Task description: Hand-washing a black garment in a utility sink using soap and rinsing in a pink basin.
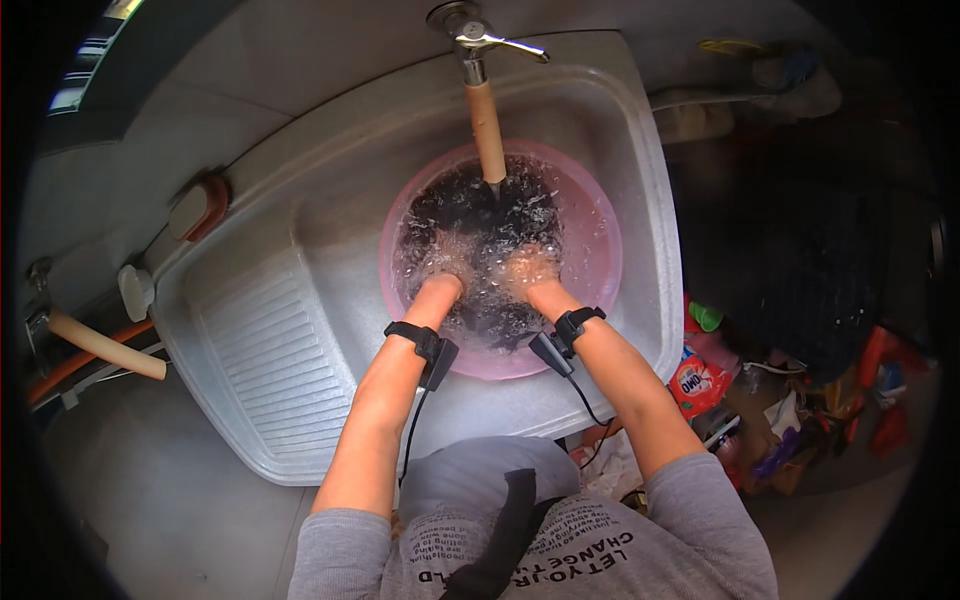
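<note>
Both of my hands are under water in a round pink basin [602, 215]. Dark cloth [440, 205] lies in the churning water around them. My left hand [447, 262] is at the basin's left middle, and my right hand [530, 268] is a little to its right. Splashes and bubbles blur the fingers of both, so I cannot make out their grip. From the metal tap [472, 42], a beige hose [484, 130] hangs down into the basin, its lower end near the cloth.
The basin stands in a grey sink [350, 150] with a ribbed washboard [285, 375] on the left. A soap holder [200, 208] is on the left wall, above a second beige hose [105, 345]. To the right are a red packet [698, 382] and mixed clutter. Wrist straps with cables circle both forearms.
</note>
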Tool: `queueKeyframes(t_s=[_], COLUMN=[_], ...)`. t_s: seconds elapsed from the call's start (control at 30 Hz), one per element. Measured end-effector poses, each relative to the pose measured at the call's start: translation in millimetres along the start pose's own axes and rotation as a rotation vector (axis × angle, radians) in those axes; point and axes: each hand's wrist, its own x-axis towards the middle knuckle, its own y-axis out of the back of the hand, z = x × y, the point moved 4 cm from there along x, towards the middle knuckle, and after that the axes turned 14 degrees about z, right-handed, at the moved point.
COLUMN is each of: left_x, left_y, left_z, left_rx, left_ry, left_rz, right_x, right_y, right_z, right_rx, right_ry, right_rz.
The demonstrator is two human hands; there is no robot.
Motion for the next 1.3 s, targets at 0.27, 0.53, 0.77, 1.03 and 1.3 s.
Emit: queueKeyframes(t_s=[0.27, 0.53, 0.77, 1.03, 1.3], left_x=[17, -41, -92, -148, -198], left_y=[-21, 51, 60, 21, 31], left_z=[-15, 23, 5, -11, -26], left_rx=[0.260, -0.022, -0.288, -1.236, -1.618], left_ry=[-0.127, -0.035, 0.134, 0.590, 0.312], left_rz=[-0.091, 0.280, 0.309, -0.013, -0.252], right_x=[22, -2, -112, -173, -186], right_y=[-19, 8, 35, -48, 0], right_z=[6, 34, 58, 47, 12], right_rx=[-0.120, 0.328, 0.676, 0.803, 2.323], right_ry=[0.157, -0.105, -0.113, -0.287, -0.554], right_rz=[-0.098, 0.061, 0.789, 0.623, 0.305])
